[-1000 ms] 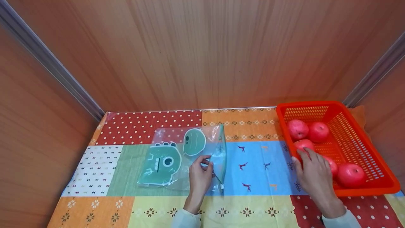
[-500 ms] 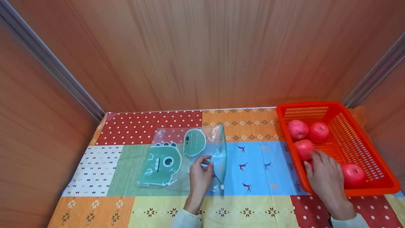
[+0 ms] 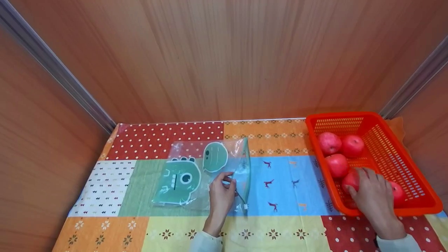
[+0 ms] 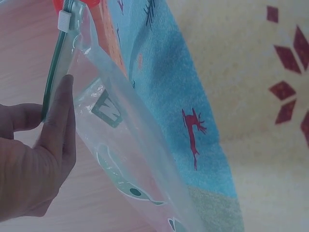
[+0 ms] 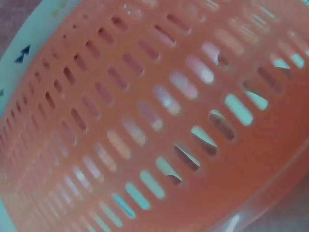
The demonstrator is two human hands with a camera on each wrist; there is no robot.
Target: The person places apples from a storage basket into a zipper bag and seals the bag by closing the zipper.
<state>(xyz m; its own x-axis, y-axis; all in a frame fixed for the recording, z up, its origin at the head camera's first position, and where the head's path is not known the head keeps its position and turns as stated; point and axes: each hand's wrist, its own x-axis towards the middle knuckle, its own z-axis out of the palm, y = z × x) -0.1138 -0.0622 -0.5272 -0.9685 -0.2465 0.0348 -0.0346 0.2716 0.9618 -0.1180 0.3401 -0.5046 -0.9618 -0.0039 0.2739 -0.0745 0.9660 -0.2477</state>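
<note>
My left hand (image 3: pixel 222 194) pinches the green zip edge of a clear plastic zip bag (image 3: pixel 239 154) printed with green dinosaur shapes. In the left wrist view, thumb and fingers (image 4: pixel 60 116) hold that edge below the white slider (image 4: pixel 64 21), and the bag's side stands away from the cloth. My right hand (image 3: pixel 376 197) reaches over the near rim of the red basket (image 3: pixel 378 157). Its fingers lie loosely bent over the apples, between one red apple (image 3: pixel 351 180) and another apple (image 3: pixel 397 192) partly hidden by the hand. The basket's slotted wall (image 5: pixel 159 121) fills the right wrist view, hiding the hand.
Further apples (image 3: pixel 329 142) sit along the basket's left side. A patchwork cloth (image 3: pixel 280 231) covers the table under bag and basket. Wood-grain panels (image 3: pixel 217 63) rise behind and at both sides, and the basket stands close to the right one.
My right hand has moved rightward over the apples, from the middle-left one toward the near right corner of the basket. The left hand and the bag have stayed in place.
</note>
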